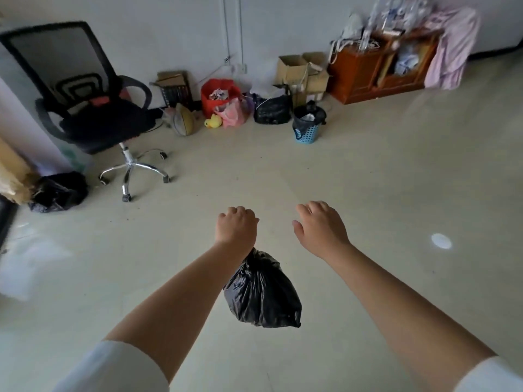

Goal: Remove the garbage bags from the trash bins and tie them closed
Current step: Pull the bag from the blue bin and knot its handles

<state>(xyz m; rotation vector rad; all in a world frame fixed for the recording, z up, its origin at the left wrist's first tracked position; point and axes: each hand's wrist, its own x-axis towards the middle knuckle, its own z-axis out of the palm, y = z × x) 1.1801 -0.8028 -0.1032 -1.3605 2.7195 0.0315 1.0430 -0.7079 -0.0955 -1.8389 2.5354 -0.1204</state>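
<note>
Gripping a black garbage bag (261, 292) hanging above the floor (382, 193), left hand (236, 226) fisted; right hand (321, 226) loosely spread, empty. Blue bin (307, 128), apparently black-lined, by far wall; office chair (93, 103) left.

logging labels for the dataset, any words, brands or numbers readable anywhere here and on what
None can be read.
Boxes: no print legible.
Blue bin: a pale mark on its side, too blurred to read.
Items on the cabinet: blurred.
Black bag in the left hand: no print visible.
</note>
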